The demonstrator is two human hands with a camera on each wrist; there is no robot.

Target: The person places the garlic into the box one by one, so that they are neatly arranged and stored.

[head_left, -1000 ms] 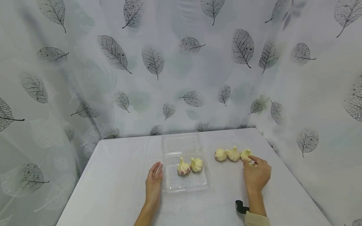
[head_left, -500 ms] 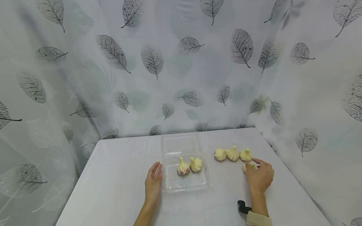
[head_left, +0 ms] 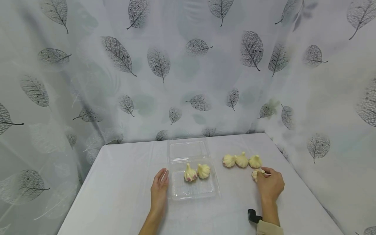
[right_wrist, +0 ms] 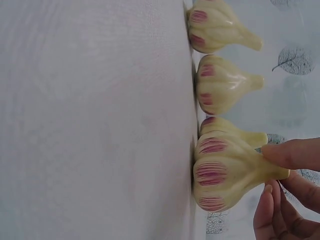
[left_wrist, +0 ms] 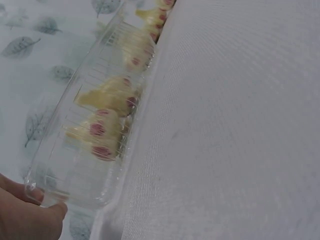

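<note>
A garlic bulb (right_wrist: 220, 175), pale yellow with purple streaks, stands on the table at the right. My right hand (head_left: 270, 185) holds its stem between thumb and fingers, and its base appears to rest on the cloth. Left of centre, my left hand (head_left: 160, 191) lies along the left side of a clear plastic container (head_left: 194, 192), fingers fairly straight. In the left wrist view its fingertips (left_wrist: 61, 206) touch the container's end. Two garlic bulbs (head_left: 190, 173) sit side by side inside, with the hinged lid (head_left: 189, 150) lying back.
Behind my right hand, three more garlic bulbs (head_left: 242, 160) stand in a row on the white-covered table (head_left: 123, 189). A leaf-patterned curtain (head_left: 188, 75) hangs behind and beside the table. A black strap piece (head_left: 253, 216) sticks out at my right wrist.
My right hand has moved slightly right and its fingers have closed on the front garlic bulb's stem. The left hand and container have stayed where they were.
</note>
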